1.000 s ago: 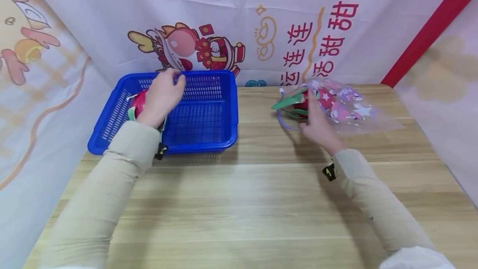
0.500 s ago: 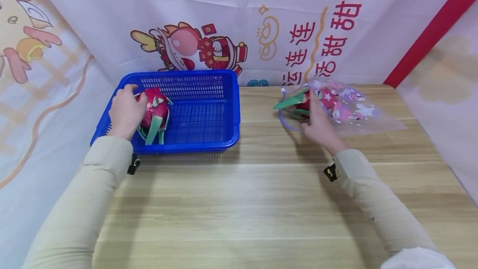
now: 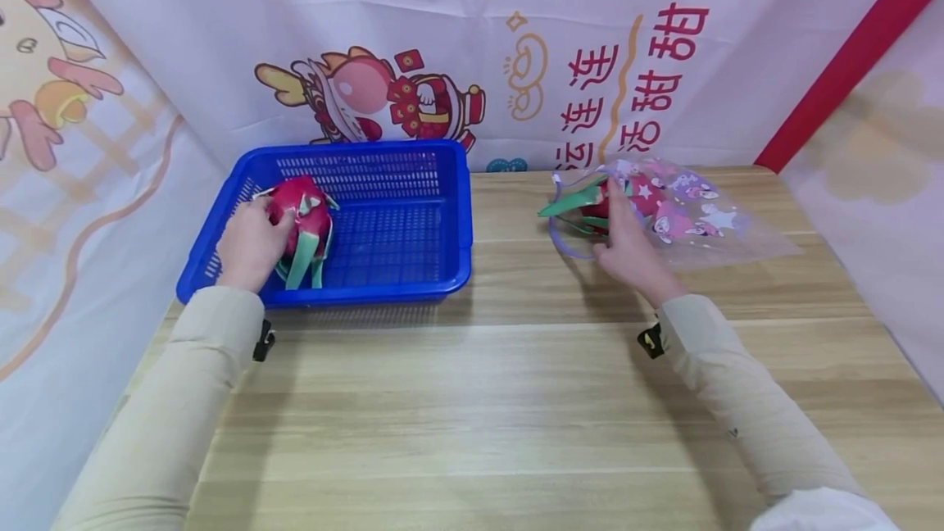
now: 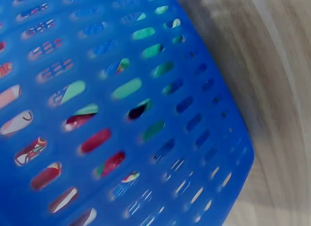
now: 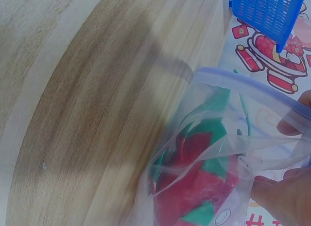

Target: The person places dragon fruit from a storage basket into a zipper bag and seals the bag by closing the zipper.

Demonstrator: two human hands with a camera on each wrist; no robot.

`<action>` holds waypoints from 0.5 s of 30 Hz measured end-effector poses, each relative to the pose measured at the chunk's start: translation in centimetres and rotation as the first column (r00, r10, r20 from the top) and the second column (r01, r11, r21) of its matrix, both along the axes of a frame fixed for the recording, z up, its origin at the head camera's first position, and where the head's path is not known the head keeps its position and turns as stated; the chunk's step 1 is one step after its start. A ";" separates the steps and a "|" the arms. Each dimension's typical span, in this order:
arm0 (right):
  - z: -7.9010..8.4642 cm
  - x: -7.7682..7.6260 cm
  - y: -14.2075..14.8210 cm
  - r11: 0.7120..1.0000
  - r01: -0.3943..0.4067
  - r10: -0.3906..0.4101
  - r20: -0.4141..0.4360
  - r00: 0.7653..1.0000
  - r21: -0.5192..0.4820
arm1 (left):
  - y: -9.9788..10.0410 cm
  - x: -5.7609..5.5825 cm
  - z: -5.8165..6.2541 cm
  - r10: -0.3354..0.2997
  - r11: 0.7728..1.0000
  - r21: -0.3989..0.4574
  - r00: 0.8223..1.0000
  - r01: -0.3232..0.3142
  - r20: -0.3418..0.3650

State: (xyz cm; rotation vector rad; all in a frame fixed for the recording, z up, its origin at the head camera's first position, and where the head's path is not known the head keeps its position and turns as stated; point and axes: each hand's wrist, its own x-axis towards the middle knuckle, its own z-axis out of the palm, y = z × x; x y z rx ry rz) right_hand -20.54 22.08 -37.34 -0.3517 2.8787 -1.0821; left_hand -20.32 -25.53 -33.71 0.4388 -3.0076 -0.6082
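A red dragon fruit (image 3: 308, 220) with green leaf tips lies in the left part of a blue plastic basket (image 3: 398, 295). My left hand (image 3: 251, 242) reaches over the basket's near left side and grips the fruit's left side with thumb and fingers. The left wrist view shows mostly the slotted basket wall (image 4: 107, 138), with red and green bits of fruit behind it. My right hand (image 3: 636, 256) pinches the mouth of a clear zip bag (image 3: 737, 248) with a purple edge. Inside the bag is another dragon fruit (image 5: 189, 187), its leaves poking toward the opening.
Both the basket and the bag lie on a wood-grain table (image 3: 472, 400), toward its back edge. A white printed cloth (image 3: 487, 47) with red lettering and cartoon figures hangs behind and along both sides.
My left hand has drawn back from above the fruit to its left side, uncovering it, then its fingers have come onto it. The right hand and bag have stayed in place.
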 end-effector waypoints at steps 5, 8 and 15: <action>0.1 0.1 -0.1 1.000 -0.003 0.003 0.009 1.000 -0.003 | 0.1 0.0 -0.7 0.008 1.000 0.005 0.998 -0.009 0.062; 0.0 0.1 0.0 1.000 -0.002 0.002 0.009 1.000 -0.004 | 0.2 0.0 -1.1 0.017 0.999 0.025 0.995 -0.020 0.101; -0.2 -0.1 0.0 1.000 0.009 -0.009 0.005 1.000 -0.010 | -0.1 -0.1 -1.7 -0.003 0.994 0.108 0.990 -0.013 0.142</action>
